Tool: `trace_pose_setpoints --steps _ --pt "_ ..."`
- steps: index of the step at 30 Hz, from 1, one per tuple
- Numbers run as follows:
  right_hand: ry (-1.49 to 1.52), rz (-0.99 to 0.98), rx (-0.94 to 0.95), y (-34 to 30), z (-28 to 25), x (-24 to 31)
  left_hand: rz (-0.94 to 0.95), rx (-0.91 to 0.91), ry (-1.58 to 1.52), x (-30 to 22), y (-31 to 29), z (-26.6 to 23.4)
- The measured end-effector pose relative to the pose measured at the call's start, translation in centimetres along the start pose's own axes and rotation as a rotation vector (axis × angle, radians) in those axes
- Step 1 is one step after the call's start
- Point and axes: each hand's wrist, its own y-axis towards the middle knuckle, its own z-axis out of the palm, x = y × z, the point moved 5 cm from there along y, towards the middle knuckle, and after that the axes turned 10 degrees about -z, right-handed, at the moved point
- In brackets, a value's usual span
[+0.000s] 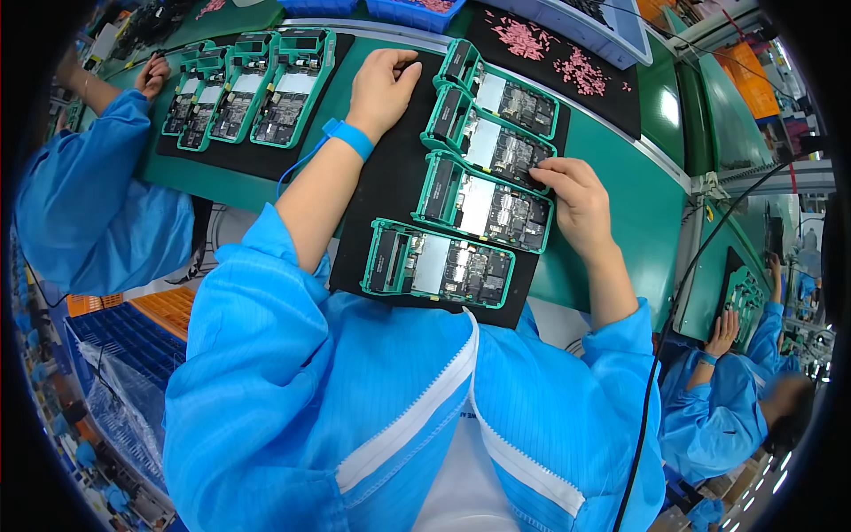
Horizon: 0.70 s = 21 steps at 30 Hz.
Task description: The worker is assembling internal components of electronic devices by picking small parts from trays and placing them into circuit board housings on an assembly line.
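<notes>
Several phone circuit boards in green frames lie in a column on a black mat (377, 204) before me. My right hand (574, 197) has its thumb and forefinger pinched together at the right end of the second framed board (510, 151) from the far end. Anything between those fingertips is too small to make out. The framed board below it (483, 208) lies just under my fingers, and the nearest one (439, 266) sits a little apart. My left hand (381, 89), wearing a blue wrist strap (348, 139), rests left of the farthest framed board (519, 99). Its fingers are loosely bent, thumb and forefinger apart, nothing visible between them.
Pink small pieces (581, 71) lie on a dark mat at the far right, beside a blue bin (576, 31). More framed boards (288, 97) stand at the left, near a co-worker's hand (153, 75). A black cable (660, 346) hangs at my right.
</notes>
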Motion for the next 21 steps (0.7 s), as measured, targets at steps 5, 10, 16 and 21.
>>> trace_pose_setpoints --steps 5,10,16,21 --pt "-0.129 -0.113 0.02 0.3 0.7 1.0 -0.004 0.008 -0.037 0.4 -0.3 -0.3" --pt "-0.204 -0.14 0.065 1.0 0.5 1.3 0.024 -0.004 -0.02 0.0 -0.1 0.0" --pt "-0.125 -0.083 0.041 0.7 0.2 0.8 0.061 0.005 0.012 -0.5 0.4 0.2" --pt "-0.187 -0.058 0.019 0.6 0.1 1.0 0.091 -0.001 0.07 -0.3 0.4 0.4"
